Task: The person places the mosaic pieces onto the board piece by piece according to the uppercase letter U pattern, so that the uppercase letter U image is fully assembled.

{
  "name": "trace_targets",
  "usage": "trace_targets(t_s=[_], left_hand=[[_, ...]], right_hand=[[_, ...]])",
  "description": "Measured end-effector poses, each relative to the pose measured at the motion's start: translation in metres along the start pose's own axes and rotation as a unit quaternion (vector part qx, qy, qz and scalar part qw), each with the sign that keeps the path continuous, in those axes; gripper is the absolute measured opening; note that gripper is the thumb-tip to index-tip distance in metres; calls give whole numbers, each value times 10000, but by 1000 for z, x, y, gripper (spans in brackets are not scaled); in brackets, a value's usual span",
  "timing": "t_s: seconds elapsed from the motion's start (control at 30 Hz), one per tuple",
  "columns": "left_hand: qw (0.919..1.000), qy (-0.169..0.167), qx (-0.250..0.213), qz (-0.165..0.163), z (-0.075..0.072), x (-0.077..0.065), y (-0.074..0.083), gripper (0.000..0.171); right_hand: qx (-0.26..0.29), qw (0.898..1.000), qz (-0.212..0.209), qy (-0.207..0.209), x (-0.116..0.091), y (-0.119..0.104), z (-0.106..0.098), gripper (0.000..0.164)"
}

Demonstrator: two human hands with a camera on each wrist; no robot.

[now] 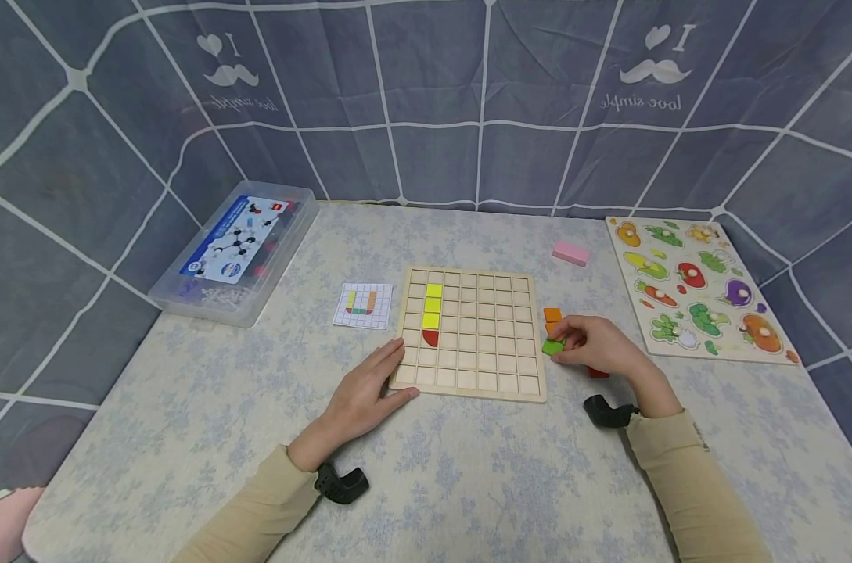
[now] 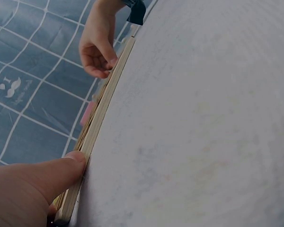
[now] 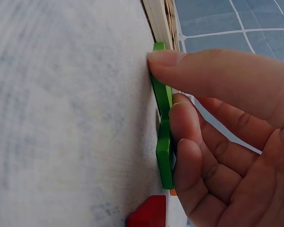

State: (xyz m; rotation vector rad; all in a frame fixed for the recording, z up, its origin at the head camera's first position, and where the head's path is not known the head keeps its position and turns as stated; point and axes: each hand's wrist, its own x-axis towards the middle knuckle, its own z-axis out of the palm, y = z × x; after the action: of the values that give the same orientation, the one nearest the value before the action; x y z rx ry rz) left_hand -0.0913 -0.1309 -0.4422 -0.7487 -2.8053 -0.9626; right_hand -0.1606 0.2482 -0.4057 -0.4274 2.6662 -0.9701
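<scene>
A wooden grid board lies on the table. In one of its left columns sit yellow square tiles above a red quarter-round tile. My left hand rests at the board's front left corner, fingers straight, with the thumb touching its edge. Beside the board's right edge, my right hand pinches a green tile. The right wrist view shows the thumb on that tile and a second green tile beneath the other fingers. Orange tiles and a red tile lie close by.
Left of the board is a pattern card with a coloured U shape. A lidded plastic box stands at the back left. On the right lie a pink block and a vegetable puzzle board. A grey curtain hangs behind the table.
</scene>
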Motion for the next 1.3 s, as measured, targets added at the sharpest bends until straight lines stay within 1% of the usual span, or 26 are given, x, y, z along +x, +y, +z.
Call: trace_targets(t_s=[0.2, 0.4, 0.67, 0.8, 0.93, 1.17, 1.3], left_hand=[[9999, -111, -13, -75, -1, 0, 1, 71], [9999, -95, -43, -77, -1, 0, 1, 70], [9999, -96, -44, -64, -2, 0, 0, 70], [9999, -93, -31, -61, -1, 0, 0, 69], [9999, -94, -47, -72, -2, 0, 1, 70], [9999, -108, -34, -86, -2, 0, 1, 70], [9999, -126, -26, -95, -2, 0, 2, 70]], right_hand=[[7, 10000, -6, -22, -1, -1, -1, 23], [42, 9999, -112, -34, -2, -2, -1, 20], [108, 9998, -130, -62, -3, -3, -3, 20], [103, 9999, -121, -27, -3, -6, -4, 20], [142, 9997, -213, 2, -2, -12, -5, 21], [248, 9986, -460, -41, 9, -23, -1, 20], [264, 9980, -573, -66, 17, -34, 2, 20]])
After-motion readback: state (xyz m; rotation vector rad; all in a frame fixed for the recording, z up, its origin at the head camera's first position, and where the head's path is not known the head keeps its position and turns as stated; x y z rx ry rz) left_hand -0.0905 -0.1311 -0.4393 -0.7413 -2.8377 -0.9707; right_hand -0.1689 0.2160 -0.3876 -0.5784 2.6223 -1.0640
